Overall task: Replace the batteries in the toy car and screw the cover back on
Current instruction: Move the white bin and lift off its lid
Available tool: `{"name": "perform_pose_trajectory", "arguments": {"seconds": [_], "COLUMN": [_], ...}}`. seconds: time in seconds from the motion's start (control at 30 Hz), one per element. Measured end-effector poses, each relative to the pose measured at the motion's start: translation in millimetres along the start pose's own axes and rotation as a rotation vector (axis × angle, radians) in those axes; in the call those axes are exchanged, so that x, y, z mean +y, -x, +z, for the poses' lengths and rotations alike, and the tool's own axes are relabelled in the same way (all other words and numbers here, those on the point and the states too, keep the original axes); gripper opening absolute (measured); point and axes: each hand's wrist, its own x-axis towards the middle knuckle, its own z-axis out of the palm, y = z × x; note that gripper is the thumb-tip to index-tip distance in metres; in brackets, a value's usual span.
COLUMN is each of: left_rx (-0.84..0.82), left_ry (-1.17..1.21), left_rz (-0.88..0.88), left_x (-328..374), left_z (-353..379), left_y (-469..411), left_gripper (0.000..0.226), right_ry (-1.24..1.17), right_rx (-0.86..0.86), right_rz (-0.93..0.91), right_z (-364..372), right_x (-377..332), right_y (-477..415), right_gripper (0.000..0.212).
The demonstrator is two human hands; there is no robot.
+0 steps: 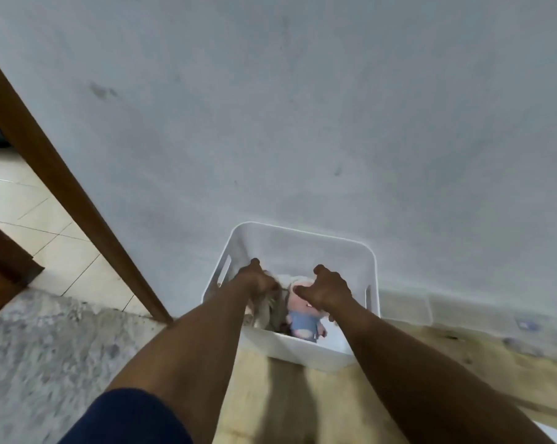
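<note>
White plastic walls of the bin hide the toy car. You cannot see it anywhere, and it probably lies under the soft toys. The bin stands at the far edge of the bench, against the wall.

Your right hand grips the head of the pink soft toy. Your left hand is curled into the grey furry toy beside it and seems to clutch it, though blur leaves that uncertain. Both toys look limp and light, so lifting them aside should be easy.

Expect the car to be hard, light and rigid with a smooth shell. Take it across the body, not by the wheels, which roll. Its cover screw is likely small and easily lost among the toys, so work over bare bench.
</note>
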Motion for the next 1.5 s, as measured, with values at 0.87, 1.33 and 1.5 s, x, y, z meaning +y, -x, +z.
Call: {"name": "perform_pose_trajectory", "arguments": {"seconds": [0.87,1.33,1.5], "left_rx": [0.100,-0.395,-0.287], "left_ry": [0.034,-0.629,-0.450], "left_rz": [0.494,0.188,0.105], "left_x": [58,4,6], "left_z": [142,279,286], "left_y": [192,220,219], "left_gripper": [0.019,0.070,0.074], "right_ry": [-0.258,-0.046,-0.123], "right_rx": [0.595,-0.112,-0.088], "right_rz": [0.050,0.134,0.128], "right_z": [-66,30,34], "right_x": [156,265,259], "right_y": [213,245,238], "right_gripper": [0.026,0.042,0.047]}}
